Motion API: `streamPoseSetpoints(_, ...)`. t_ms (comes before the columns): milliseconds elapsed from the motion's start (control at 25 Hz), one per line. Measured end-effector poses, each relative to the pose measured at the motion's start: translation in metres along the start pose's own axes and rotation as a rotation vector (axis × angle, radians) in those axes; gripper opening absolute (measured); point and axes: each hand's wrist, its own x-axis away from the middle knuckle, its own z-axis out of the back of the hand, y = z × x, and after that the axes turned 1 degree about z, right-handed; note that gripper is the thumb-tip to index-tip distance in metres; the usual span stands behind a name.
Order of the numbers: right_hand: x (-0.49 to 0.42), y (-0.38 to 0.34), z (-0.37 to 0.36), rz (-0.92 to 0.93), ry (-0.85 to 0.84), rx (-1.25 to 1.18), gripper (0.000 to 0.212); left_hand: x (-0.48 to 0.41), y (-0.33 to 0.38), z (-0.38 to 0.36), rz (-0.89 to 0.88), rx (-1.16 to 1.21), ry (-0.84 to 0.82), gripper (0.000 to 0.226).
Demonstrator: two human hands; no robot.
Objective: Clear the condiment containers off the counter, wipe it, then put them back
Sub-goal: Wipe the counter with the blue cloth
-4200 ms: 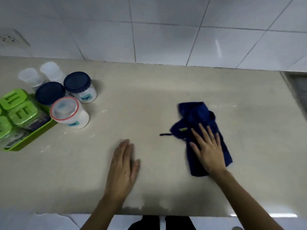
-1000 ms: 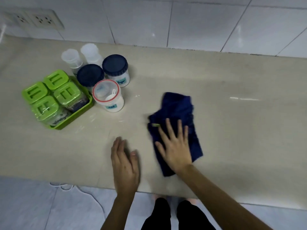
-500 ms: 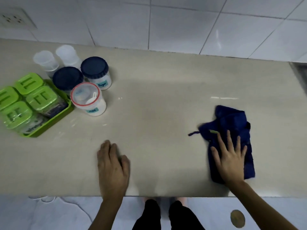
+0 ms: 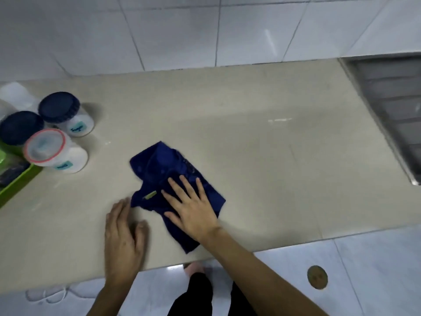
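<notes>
Right grip (image 4: 193, 210) flat, fingers spread, pressing blue cloth (image 4: 166, 169) onto beige counter (image 4: 262, 156); left grip (image 4: 124, 240) flat, empty, beside. White tiled wall (image 4: 182, 33) beyond.

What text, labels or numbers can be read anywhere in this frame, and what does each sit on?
"Sugar": handwritten, only roughly legible, on the teal label of the blue-lidded jar.
Teal label on the red-rimmed jar: too blurred to read.
Small yellow-green tag on the blue cloth: too small to read.
Second blue-lidded jar and green tray: no readable text shows.
</notes>
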Motion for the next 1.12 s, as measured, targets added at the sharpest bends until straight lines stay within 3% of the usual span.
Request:
streamPoseSetpoints(400, 0.133, 0.205, 0.019, -0.347, 0.114, -0.051, 0.054, 0.007, 0.153, -0.094, -0.221, -0.059, -0.143, 0.056)
streamPoseSetpoints(720, 0.222, 0.332, 0.033, -0.603, 0.156, -0.053, 0.058, 0.017, 0.207, -0.141, -0.289, -0.128, -0.198, 0.052)
streamPoseSetpoints(880, 0.228, 0.342, 0.036, -0.651, 0.149, -0.066, 0.063, 0.016, 0.2, -0.137, -0.274, -0.159, -0.217, 0.05)
streamPoseSetpoints(1000, 0.215, 0.312, 0.044, -0.695, 0.248, -0.092, 0.06, 0.013, 0.171, -0.114, -0.226, -0.155, -0.203, 0.046)
streamPoseSetpoints(1120, 0.168, 0.248, 0.048, -0.464, 0.32, -0.159, 0.055, 0.009, 0.11, -0.079, -0.109, -0.137, -0.137, 0.043)
